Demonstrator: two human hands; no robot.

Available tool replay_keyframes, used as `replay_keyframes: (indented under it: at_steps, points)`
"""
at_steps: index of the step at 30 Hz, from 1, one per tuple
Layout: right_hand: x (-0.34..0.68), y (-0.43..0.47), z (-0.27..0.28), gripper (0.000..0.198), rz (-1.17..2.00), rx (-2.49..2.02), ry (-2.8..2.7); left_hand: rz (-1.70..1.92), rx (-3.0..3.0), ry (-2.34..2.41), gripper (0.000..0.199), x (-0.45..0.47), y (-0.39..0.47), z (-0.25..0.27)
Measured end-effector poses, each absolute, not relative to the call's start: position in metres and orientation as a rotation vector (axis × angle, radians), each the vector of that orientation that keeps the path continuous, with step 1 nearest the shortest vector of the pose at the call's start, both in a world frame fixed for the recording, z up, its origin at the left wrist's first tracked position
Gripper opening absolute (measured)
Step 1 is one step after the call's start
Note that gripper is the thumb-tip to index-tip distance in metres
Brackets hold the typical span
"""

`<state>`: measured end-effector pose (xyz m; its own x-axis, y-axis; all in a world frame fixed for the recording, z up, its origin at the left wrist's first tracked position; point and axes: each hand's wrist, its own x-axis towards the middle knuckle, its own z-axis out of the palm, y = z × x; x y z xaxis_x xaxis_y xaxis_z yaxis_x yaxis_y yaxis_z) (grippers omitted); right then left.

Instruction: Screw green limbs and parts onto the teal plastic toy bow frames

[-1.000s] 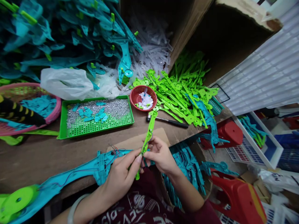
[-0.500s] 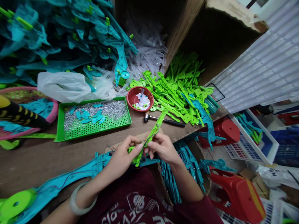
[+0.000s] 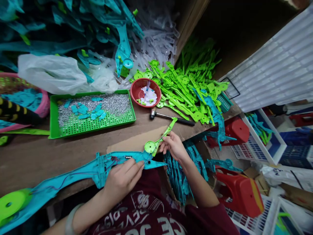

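A long blue plastic housing lies along the front of the table, with a wire and a small metal spring-like part inside. My left hand is closed over its right end, fingers together; whether a wire is also pinched there I cannot tell. My right hand grips a light-green plastic arm with a round disc at its lower end. The disc is over the housing's right end, near my left fingertips. At the housing's far left sits a green round wheel.
Behind are a green tray of small metal pins and blue pieces, a red basket, a hammer and heaped green arms. Blue parts fill a box below the table's right edge, near red stools.
My hands have moved apart; the left has let go of the green arm and come down onto the blue housing. My right hand keeps the arm, its disc now showing. The view has shifted slightly.
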<state>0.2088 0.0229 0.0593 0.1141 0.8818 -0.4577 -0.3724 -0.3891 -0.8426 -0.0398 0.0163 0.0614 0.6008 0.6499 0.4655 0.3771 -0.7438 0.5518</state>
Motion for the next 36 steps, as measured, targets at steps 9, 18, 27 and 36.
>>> replay_keyframes:
  at_steps: [9,18,27,36]
  points:
    - [0.205,0.017,0.067,0.034,1.587,-1.285,-0.617,0.986,2.609,0.787,0.013,-0.045,0.03,0.045]
    - [0.203,0.043,0.064,0.03,1.591,-1.313,-0.673,0.9,2.587,0.901,0.01,-0.042,0.036,0.054]
    - [0.204,0.018,0.063,0.037,1.463,-1.658,-0.915,0.686,2.555,0.98,0.014,-0.049,0.02,0.057]
    - [0.199,0.012,0.075,0.019,0.359,-1.523,-2.295,0.729,2.348,1.088,0.01,-0.051,0.026,0.062]
